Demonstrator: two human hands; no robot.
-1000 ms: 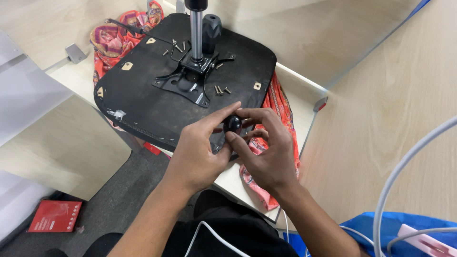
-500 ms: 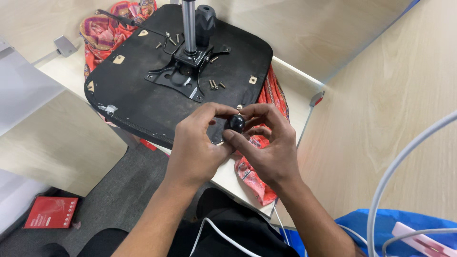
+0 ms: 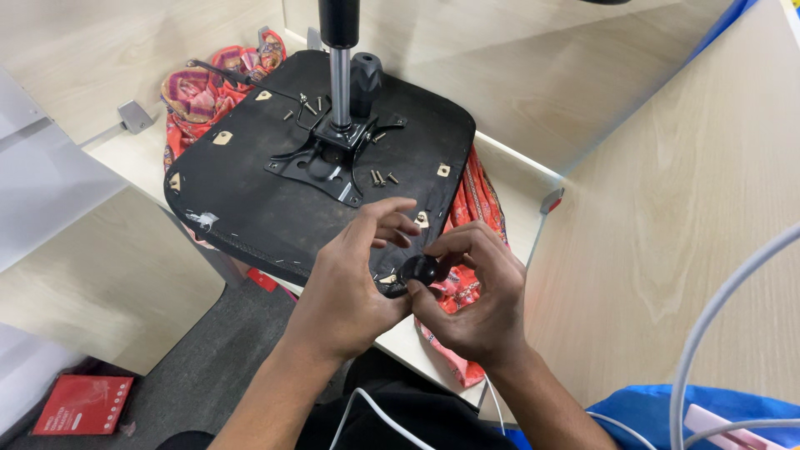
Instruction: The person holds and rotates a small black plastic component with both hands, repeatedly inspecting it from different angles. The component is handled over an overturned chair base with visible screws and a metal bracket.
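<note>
An upturned black chair seat lies on a desk corner, its metal bracket and upright gas-lift post near the middle. At the seat's near edge, my right hand pinches a small round black knob between thumb and fingers. My left hand rests beside it, thumb against the knob's left side, fingers spread and curled above the seat. Several loose screws lie on the seat by the bracket.
A red patterned cloth lies under the seat. Wooden partition panels rise to the right and behind. A red flat box lies on the grey floor at lower left. White cables and blue fabric sit at lower right.
My hands stay at the seat's near edge with the knob. My left fingers have lifted and spread off it, leaving my right hand holding it. The view has shifted slightly.
</note>
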